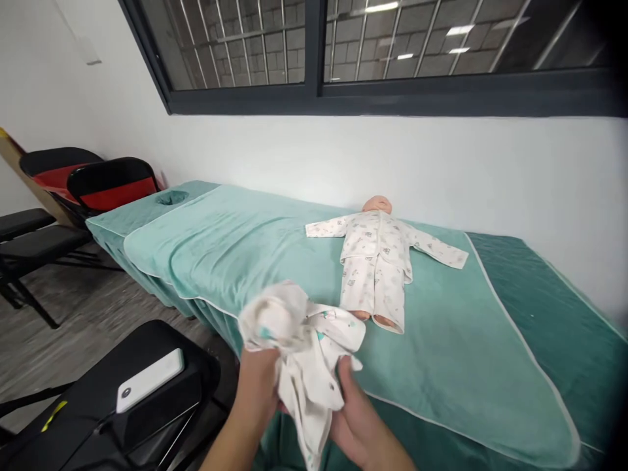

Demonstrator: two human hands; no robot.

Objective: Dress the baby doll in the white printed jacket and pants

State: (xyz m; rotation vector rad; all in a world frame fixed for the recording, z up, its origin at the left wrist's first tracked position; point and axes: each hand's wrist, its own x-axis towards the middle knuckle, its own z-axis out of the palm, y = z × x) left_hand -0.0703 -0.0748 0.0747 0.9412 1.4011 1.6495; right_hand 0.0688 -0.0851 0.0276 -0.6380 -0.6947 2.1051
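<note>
A crumpled white baby garment with small green prints is bunched up between my two hands, above the near edge of the bed. My left hand is closed around its left side, and the cloth hides most of the fingers. On the other side, my right hand grips the fabric with the thumb on top. Farther back, a baby doll lies on its back, dressed in a white patterned jacket and matching trousers. The jacket's sleeves are spread out to both sides.
A light green sheet covers the long bed along the wall. A black chair stands at the near left, carrying a white power bank-like device with a cable. Folding chairs stand beyond. A barred window is above.
</note>
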